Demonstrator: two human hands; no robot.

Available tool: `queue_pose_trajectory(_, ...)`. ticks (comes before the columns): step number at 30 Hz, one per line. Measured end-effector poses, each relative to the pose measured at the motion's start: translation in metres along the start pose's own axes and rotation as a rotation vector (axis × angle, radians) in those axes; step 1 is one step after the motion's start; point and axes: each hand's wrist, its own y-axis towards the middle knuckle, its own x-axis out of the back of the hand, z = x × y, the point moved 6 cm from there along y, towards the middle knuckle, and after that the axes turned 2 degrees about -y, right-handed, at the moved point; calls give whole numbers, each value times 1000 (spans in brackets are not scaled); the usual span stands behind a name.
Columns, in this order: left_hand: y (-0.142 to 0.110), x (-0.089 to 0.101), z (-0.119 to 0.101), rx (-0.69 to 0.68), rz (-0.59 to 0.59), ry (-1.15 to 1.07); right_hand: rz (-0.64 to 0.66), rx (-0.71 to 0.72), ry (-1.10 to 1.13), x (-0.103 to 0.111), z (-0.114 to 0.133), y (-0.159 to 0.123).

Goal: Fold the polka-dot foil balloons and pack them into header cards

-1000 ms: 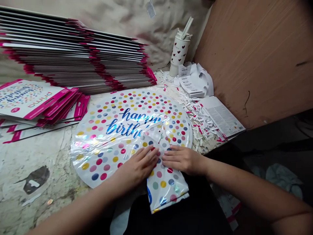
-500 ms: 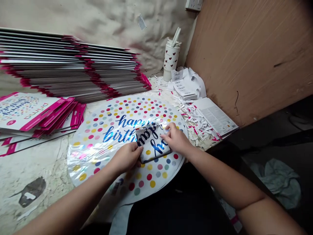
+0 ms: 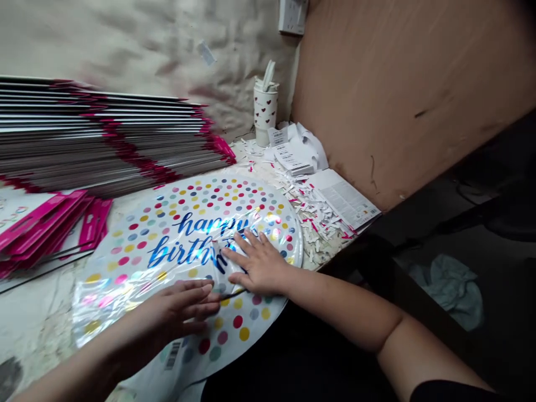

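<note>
A large round white foil balloon [image 3: 146, 223] with coloured dots and blue "happy birthday" lettering lies flat on the worktop. On top of it sits a small folded foil balloon [image 3: 224, 279] with dark blue script, largely covered by my hands. My right hand [image 3: 263, 268] presses down on this folded piece, palm down and fingers spread. Just to its left is my left hand [image 3: 184, 310], fingers extended and slightly apart, holding nothing. Its fingertips are close to the folded piece's left edge; whether they touch it I cannot tell. A barcode shows below the left hand.
Tall stacks of pink-edged card packets [image 3: 138, 128] stand at the back left, with more loose pink packets [image 3: 50, 223] in front. Paper scraps [image 3: 314, 218], a heart-patterned tumbler [image 3: 265, 111], label sheets [image 3: 293, 153] and a printed card [image 3: 345, 195] lie by the brown board [image 3: 397, 84].
My right hand has gone from pinching the folded balloon's edge to lying flat on it. My left hand has let go and opened, moving down and left. The view has shifted right.
</note>
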Motion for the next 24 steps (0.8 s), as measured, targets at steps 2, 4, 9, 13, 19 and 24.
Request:
queue_pose_trajectory(2,13,-10,-3,-6,25,109,-7,-16,30,2,-1,-4)
queue_pose_trajectory(4,27,-16,-4,-22,46,208,-21,-26,61,3,-2,-8)
queue_pose_trajectory(9,49,-20,-6,-150,-13,335,-93,-20,139,4,1,-10)
queue_pose_trajectory(13,43,-30,-7,-176,-83,213,-72,42,228,17,-6,-19)
queue_pose_trajectory(19,27,-26,-9,-99,-91,133,-247,-335,-2,81,-146,-115)
queue_pose_trajectory(24,26,11,-8,-186,-154,39,-152,-604,-192,97,-263,-203)
